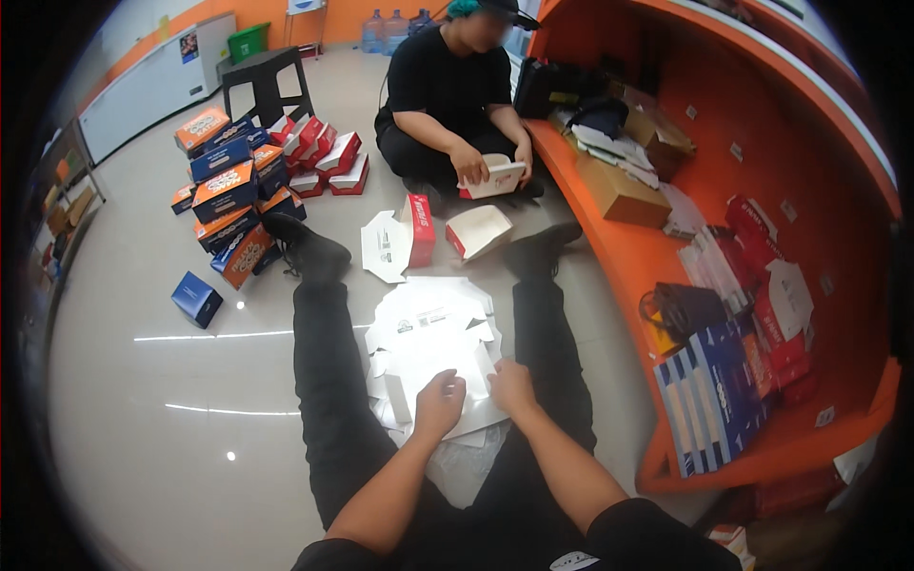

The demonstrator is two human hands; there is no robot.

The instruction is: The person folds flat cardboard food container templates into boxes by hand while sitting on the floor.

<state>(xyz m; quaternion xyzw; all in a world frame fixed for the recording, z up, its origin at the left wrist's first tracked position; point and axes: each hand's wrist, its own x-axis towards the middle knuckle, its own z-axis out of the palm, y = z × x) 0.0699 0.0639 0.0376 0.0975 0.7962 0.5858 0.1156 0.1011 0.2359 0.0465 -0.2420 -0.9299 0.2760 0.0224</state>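
A stack of flat white cardboard box blanks (433,328) lies on the floor between my outstretched legs. The top blank has its near flaps partly raised. My left hand (440,403) is closed with its fingers curled at the raised near part of that blank. On its right edge, my right hand (512,388) pinches a flap, the fingertips partly hidden. Beyond the stack stand a partly folded red and white box (419,231) and an open red food box (479,233) with a pale inside.
A co-worker (447,95) sits opposite, holding a box (495,177). Folded blue and orange boxes (228,190) and red boxes (324,152) are piled at the far left by a black stool (267,81). An orange shelf (609,247) with packaging runs along the right.
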